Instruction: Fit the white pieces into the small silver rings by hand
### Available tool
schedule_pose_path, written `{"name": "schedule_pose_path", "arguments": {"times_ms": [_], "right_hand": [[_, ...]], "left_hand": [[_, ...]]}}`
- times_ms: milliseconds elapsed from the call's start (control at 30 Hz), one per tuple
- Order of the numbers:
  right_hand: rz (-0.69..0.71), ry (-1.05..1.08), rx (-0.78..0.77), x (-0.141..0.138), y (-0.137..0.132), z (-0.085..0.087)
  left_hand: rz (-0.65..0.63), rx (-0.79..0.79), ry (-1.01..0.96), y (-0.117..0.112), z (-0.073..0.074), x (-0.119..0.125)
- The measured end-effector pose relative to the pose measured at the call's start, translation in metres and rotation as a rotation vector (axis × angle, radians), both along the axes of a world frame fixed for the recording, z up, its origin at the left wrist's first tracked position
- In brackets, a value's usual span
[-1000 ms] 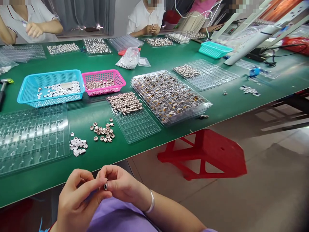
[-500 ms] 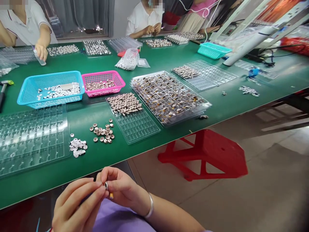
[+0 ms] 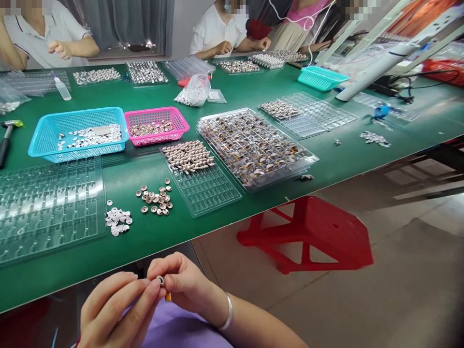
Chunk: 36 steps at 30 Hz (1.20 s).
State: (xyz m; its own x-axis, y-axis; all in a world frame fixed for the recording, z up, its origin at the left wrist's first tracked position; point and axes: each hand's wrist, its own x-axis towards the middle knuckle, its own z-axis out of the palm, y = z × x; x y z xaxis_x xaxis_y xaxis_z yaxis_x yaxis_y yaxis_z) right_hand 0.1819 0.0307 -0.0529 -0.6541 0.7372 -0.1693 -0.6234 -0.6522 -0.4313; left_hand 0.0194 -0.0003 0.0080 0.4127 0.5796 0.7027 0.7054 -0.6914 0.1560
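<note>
Below the table's near edge, over my purple lap, my right hand pinches a small round metal part with a dark centre. My left hand meets it, fingertips pressed against the same part. A bit of yellow shows just under the part. On the green table above my hands lie a small heap of brown ring parts and a heap of white discs. A clear tray holds rows of finished coiled pieces at its far end.
Blue basket and pink basket hold parts at the left. An empty clear tray lies at the near left, a full tray in the middle. A red stool stands under the table edge. Other people work at the far side.
My hands stay together on the small part, with the left fingers shifted slightly lower. A person at the far left set a small bottle on the table and drew the hand back.
</note>
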Motion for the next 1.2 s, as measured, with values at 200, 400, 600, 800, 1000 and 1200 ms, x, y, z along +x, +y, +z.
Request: {"name": "schedule_pose_path", "arguments": {"times_ms": [200,400,600,800,1000,1200], "right_hand": [[-0.027,-0.066,0.032,0.002,0.002,0.002],[-0.032,-0.080,0.022,0.002,0.002,0.004],[-0.021,-0.124,0.014,0.005,0.003,0.007],[0.001,-0.139,-0.005,0.006,0.004,0.006],[0.056,-0.124,-0.019,0.005,0.004,0.009],[0.068,-0.123,-0.032,0.005,0.003,0.010]], "left_hand": [[0.001,0.002,-0.018,-0.001,0.002,0.001],[-0.016,-0.011,-0.026,0.001,0.002,0.001],[-0.023,-0.023,-0.071,0.005,0.005,0.004],[-0.094,-0.157,-0.197,0.003,-0.003,0.002],[-0.099,-0.181,-0.205,0.000,-0.003,0.000],[0.022,-0.141,-0.263,-0.001,-0.005,0.003]]}}
